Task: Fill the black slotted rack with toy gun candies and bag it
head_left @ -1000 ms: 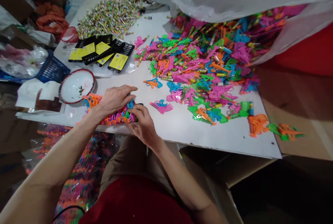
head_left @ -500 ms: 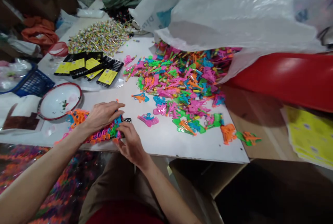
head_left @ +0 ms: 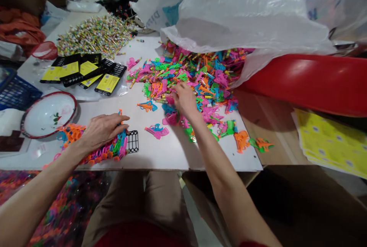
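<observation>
My left hand [head_left: 104, 129] lies over a row of small colourful plastic toys [head_left: 99, 153], its fingers stretched out. These toys sit on a black plastic rack [head_left: 133, 142], whose bare right end shows beyond my fingers. At the front of a big heap of small toy guns [head_left: 206, 86], pink, green, blue and orange, is my right hand [head_left: 185, 101]. Its fingers are bent downward and apart, with the tips at a pink piece; no firm hold shows. Single toy guns, one orange and blue [head_left: 147, 105] and one pink and blue [head_left: 156, 130], lie between the hands.
An enamel basin [head_left: 25, 122] and a blue basket [head_left: 18, 90] stand left. Black racks with yellow labels [head_left: 107, 83] lie behind, near a pile of tiny capsules [head_left: 94, 34]. A white sack [head_left: 243, 25] overhangs the heap. Yellow sheets [head_left: 332, 140] lie right.
My right hand has left the right end of the rack and moved right and away from me to the heap. My left hand stays on the toys. The view has shifted slightly.
</observation>
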Demonstrator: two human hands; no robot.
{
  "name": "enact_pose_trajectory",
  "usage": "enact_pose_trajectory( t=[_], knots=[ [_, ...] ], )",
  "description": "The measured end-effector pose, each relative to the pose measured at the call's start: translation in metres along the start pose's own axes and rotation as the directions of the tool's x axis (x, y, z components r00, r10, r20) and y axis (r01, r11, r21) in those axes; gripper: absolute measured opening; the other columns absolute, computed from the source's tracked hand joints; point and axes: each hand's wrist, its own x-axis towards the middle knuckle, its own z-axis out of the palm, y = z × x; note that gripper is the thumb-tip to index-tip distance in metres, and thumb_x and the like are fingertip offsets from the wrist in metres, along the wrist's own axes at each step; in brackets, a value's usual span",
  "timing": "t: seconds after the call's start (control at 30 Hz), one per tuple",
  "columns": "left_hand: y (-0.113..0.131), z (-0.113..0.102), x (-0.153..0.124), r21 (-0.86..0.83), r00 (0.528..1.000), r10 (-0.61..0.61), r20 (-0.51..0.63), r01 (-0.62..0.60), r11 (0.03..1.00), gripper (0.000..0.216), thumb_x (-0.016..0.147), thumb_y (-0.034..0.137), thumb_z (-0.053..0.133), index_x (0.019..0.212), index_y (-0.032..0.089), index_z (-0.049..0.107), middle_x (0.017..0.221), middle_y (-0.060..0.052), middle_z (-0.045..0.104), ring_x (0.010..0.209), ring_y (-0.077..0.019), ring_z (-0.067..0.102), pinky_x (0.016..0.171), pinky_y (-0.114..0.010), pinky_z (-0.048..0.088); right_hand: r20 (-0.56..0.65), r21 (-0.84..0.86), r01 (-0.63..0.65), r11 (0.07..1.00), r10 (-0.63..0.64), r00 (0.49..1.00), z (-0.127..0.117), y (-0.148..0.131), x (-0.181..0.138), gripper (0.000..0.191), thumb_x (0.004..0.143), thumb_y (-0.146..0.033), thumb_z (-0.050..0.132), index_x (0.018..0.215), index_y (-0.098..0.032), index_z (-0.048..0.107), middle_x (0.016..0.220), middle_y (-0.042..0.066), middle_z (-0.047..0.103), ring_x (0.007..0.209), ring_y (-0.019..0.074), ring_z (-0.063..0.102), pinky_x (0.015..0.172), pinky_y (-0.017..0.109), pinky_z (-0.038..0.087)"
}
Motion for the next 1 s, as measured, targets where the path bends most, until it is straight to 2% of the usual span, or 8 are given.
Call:
enact_pose_trajectory(
  t=[0.2,0.33,0.43,0.5,0.6,0.73,0.87,1.0],
  knots=[
    [0.003,-0.004,0.001,-0.004,0.999,-0.04,0.011,0.04,0.999,0.048,0.097,0.051,0.032,0.119,0.022,0.063,0.114,-0.007,0.07,0.099,-0.0247,0.067,0.086,-0.037,0.05,0.088,-0.133,-0.025,0.991,0.036,0.995,0.039,0.044,0.071,0.028,0.094,-0.015,0.038,0.091,-0.011,0.065,0.103,0.012,0.056,0.102,0.0245,0.051,0.088,0.041,0.044],
    [0.004,-0.004,0.002,0.025,0.998,-0.054,0.024,0.054,0.998,0.045,0.097,0.05,0.034,0.121,0.024,0.062,0.113,-0.006,0.07,0.098,-0.023,0.067,0.086,-0.036,0.049,-0.023,-0.008,0.001,1.0,-0.001,1.0,0.025,0.032,0.05,0.029,0.096,-0.032,0.044,0.093,-0.011,0.064,0.104,0.012,0.058,0.101,0.0239,0.052,0.086,0.041,0.044],
    [0.004,-0.004,0.002,0.046,0.998,-0.065,0.022,0.064,0.997,0.044,0.097,0.049,0.035,0.122,0.025,0.062,0.114,-0.005,0.069,0.097,-0.0232,0.067,0.085,-0.036,0.049,-0.049,0.251,-0.041,0.967,0.055,0.997,0.011,-0.008,0.0,0.027,0.091,-0.04,0.055,0.096,-0.016,0.066,0.092,0.007,0.062,0.082,0.0181,0.055,0.075,0.034,0.046],
    [0.004,-0.004,0.001,0.047,0.998,-0.062,0.012,0.061,0.997,0.043,0.097,0.048,0.035,0.121,0.025,0.062,0.115,-0.006,0.068,0.096,-0.0232,0.067,0.083,-0.036,0.049,-0.002,0.482,-0.101,0.871,0.116,0.993,0.017,-0.042,-0.042,0.025,0.085,-0.04,0.061,0.095,-0.019,0.068,0.083,0.003,0.063,0.068,0.0139,0.052,0.065,0.029,0.045],
    [0.004,-0.005,0.001,0.01,0.999,-0.027,-0.019,0.027,1.0,0.043,0.096,0.047,0.035,0.12,0.024,0.062,0.122,-0.006,0.064,0.097,-0.0221,0.066,0.083,-0.034,0.049,0.131,0.763,-0.244,0.598,0.226,0.965,0.039,-0.084,-0.093,0.025,0.073,-0.041,0.072,0.085,-0.019,0.071,0.069,-0.001,0.058,0.057,0.0111,0.045,0.055,0.026,0.039],
    [0.002,-0.005,0.001,-0.047,1.0,0.007,-0.018,-0.008,0.999,0.04,0.097,0.044,0.036,0.119,0.024,0.062,0.115,-0.004,0.068,0.1,-0.0205,0.065,0.086,-0.032,0.047,0.225,0.883,-0.334,0.329,0.327,0.918,0.045,-0.109,-0.112,0.03,0.067,-0.042,0.076,0.082,-0.018,0.068,0.067,-0.002,0.057,0.061,0.0125,0.05,0.058,0.026,0.042],
    [0.001,-0.004,0.002,-0.047,1.0,-0.004,-0.016,0.003,0.999,0.037,0.096,0.042,0.038,0.118,0.024,0.063,0.112,-0.004,0.07,0.097,-0.0205,0.066,0.084,-0.032,0.047,0.239,0.834,-0.344,0.432,0.278,0.93,0.051,-0.117,-0.11,0.027,0.07,-0.043,0.072,0.076,-0.018,0.061,0.065,-0.002,0.056,0.062,0.0137,0.053,0.06,0.027,0.045],
    [0.002,-0.004,0.002,-0.072,1.0,-0.006,-0.026,0.005,0.997,0.04,0.096,0.045,0.037,0.116,0.024,0.064,0.112,-0.004,0.07,0.098,-0.0215,0.066,0.084,-0.033,0.046,0.3,0.751,-0.396,0.528,0.26,0.918,0.091,-0.116,-0.114,0.02,0.079,-0.037,0.061,0.082,-0.017,0.06,0.07,0.0,0.059,0.067,0.0153,0.057,0.062,0.027,0.046]
  ],
)
